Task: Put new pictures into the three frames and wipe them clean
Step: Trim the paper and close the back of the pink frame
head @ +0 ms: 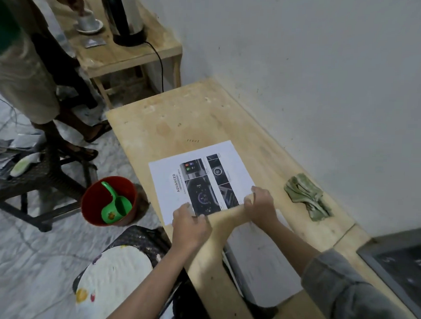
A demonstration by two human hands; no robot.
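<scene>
A printed sheet point(199, 173) with car dashboard pictures and the word ADVANCED lies flat on the wooden table point(182, 117). My left hand point(190, 226) pinches its near left corner, and my right hand point(260, 205) grips its near right edge. A crumpled green cloth point(307, 196) rests on the table near the wall, right of the sheet. A pale frame or sheet point(261, 259) lies on the table under my right forearm. A dark grey picture frame point(396, 266) sits at the right edge of the view, partly cut off.
A red bucket point(91, 203) holding a green scoop point(115, 203) stands on the floor left of the table. Another person stands at the far left by a small table point(127, 53) with a kettle point(125, 15) and cup point(86, 20). A dark chair point(37, 177) holds papers.
</scene>
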